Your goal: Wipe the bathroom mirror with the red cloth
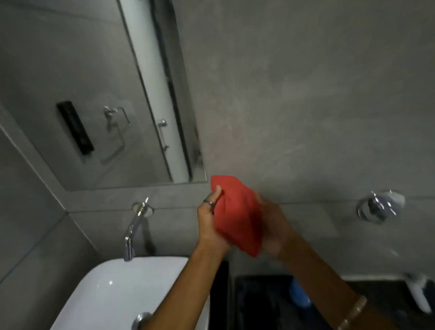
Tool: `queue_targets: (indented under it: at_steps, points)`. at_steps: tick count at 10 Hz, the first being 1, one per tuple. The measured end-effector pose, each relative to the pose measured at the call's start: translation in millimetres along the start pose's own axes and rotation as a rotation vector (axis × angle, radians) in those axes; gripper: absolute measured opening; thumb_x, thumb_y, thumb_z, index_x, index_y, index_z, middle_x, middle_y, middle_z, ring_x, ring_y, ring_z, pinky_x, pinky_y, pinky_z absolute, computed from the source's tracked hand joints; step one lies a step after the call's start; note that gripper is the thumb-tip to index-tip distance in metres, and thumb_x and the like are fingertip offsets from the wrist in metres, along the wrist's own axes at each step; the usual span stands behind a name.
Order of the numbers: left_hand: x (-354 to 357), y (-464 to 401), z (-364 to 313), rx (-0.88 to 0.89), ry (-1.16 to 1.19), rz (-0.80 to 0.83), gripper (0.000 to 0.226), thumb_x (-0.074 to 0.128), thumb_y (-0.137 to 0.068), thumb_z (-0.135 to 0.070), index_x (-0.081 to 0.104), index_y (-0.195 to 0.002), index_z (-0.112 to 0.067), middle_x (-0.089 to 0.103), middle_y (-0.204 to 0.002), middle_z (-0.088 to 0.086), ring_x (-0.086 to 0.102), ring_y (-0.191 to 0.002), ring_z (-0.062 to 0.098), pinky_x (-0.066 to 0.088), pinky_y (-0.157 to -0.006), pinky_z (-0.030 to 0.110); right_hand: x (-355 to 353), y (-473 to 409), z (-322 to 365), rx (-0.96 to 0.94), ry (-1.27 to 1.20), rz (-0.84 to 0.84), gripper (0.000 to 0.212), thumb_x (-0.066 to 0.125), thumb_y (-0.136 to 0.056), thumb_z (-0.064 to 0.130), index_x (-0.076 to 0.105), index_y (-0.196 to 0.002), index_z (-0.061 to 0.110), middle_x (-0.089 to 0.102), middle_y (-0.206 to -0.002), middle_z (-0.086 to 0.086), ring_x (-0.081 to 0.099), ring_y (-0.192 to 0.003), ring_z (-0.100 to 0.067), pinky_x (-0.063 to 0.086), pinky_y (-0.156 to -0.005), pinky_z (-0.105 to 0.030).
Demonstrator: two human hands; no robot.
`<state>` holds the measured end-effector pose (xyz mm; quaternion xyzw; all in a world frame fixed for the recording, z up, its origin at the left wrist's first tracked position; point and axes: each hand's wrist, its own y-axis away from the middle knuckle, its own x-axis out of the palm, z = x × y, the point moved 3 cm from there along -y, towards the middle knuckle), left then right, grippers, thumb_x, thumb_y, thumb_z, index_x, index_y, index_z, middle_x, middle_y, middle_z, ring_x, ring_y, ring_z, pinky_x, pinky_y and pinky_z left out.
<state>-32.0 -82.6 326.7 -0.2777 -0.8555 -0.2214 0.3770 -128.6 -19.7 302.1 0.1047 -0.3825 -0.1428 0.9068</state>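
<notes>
Both hands are together around the folded red fabric cloth point(238, 213), the left hand point(209, 222) pinching its left edge and the right hand point(273, 227) cupping its right side, just below the right corner of the frameless rectangular wall mirror point(98, 95). It looks like the cloth is being gathered into a pad. A flat, firm fold held in one hand should wipe the glass evenly, well above the white ceramic basin point(105, 292).

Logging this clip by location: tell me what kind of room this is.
A bathroom, most likely: a white basin under a wall-mounted chrome tap, a wall mirror above it, and grey tiled walls.
</notes>
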Motion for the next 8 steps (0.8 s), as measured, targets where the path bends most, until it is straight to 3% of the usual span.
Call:
queue_targets:
  at_steps: [1,2,3,4,5,6,7,8]
  points:
    - [-34,-5,44,-0.126,-0.138,-0.067,0.034,0.058,-0.077,-0.009,0.075,-0.104,-0.001,0.077,-0.098,0.019,0.075,-0.085,0.033,0.063,-0.087,0.040,-44,3,-25,0.079,0.075,-0.061,0.046,0.064,-0.091,0.029,0.069,-0.127,0.001,0.074,-0.122,-0.019,0.074,-0.103,-0.031,0.057,-0.099,-0.047]
    - [-73,-16,70,-0.211,-0.410,-0.112,0.050,0.043,-0.076,0.007,0.066,-0.119,-0.007,0.072,-0.102,0.018,0.068,-0.087,0.030,0.059,-0.080,0.036,-95,-2,-54,0.167,0.191,-0.173,0.049,0.066,-0.088,0.005,0.064,-0.136,0.002,0.069,-0.134,-0.019,0.066,-0.123,-0.036,0.048,-0.112,-0.052]
    - [-118,-27,92,-0.261,-0.816,-0.145,0.059,0.037,-0.076,0.019,0.067,-0.115,-0.013,0.067,-0.082,0.006,0.056,-0.079,0.020,0.049,-0.071,0.029,-145,-8,-81,0.226,0.286,-0.279,0.042,0.060,-0.088,-0.010,0.065,-0.128,-0.002,0.068,-0.126,-0.021,0.065,-0.109,-0.033,0.051,-0.104,-0.045]
    - [-166,-34,132,-0.401,-1.001,-0.175,0.068,0.034,-0.086,0.019,0.064,-0.124,-0.027,0.066,-0.065,-0.008,0.058,-0.064,0.008,0.054,-0.065,0.024,-189,-18,-116,0.257,0.435,-0.345,0.043,0.057,-0.085,-0.018,0.065,-0.116,0.012,0.072,-0.107,-0.013,0.067,-0.091,-0.024,0.056,-0.082,-0.037]
    - [-214,-44,178,-0.525,-1.053,-0.220,0.056,0.039,-0.097,0.011,0.059,-0.135,-0.025,0.071,-0.077,-0.005,0.064,-0.060,0.004,0.057,-0.059,0.022,-226,-34,-161,0.264,0.540,-0.368,0.064,0.051,-0.087,-0.022,0.054,-0.139,0.014,0.069,-0.114,-0.010,0.067,-0.101,-0.026,0.056,-0.077,-0.029]
    - [-247,-62,216,-0.611,-1.064,-0.268,0.058,0.041,-0.096,0.012,0.053,-0.145,-0.018,0.069,-0.098,0.003,0.061,-0.075,0.010,0.053,-0.067,0.024,-262,-58,-196,0.334,0.750,-0.405,0.066,0.056,-0.094,-0.009,0.042,-0.155,0.010,0.058,-0.144,-0.013,0.057,-0.132,-0.034,0.054,-0.100,-0.038]
    - [-266,-57,239,-0.681,-1.077,-0.289,0.052,0.045,-0.101,0.002,0.047,-0.151,-0.014,0.068,-0.109,0.000,0.056,-0.082,0.004,0.052,-0.069,0.016,-284,-61,-222,0.482,1.056,-0.458,0.067,0.060,-0.100,0.020,0.033,-0.160,0.012,0.048,-0.155,-0.019,0.051,-0.140,-0.038,0.041,-0.117,-0.048]
    - [-259,-40,236,-0.544,-1.137,-0.263,0.054,0.050,-0.106,-0.014,0.036,-0.158,-0.014,0.053,-0.151,0.008,0.055,-0.109,0.004,0.046,-0.077,0.000,-280,-49,-232,0.431,1.265,-0.453,0.073,0.056,-0.103,0.033,0.022,-0.163,0.008,0.037,-0.163,-0.019,0.040,-0.149,-0.037,0.031,-0.123,-0.043]
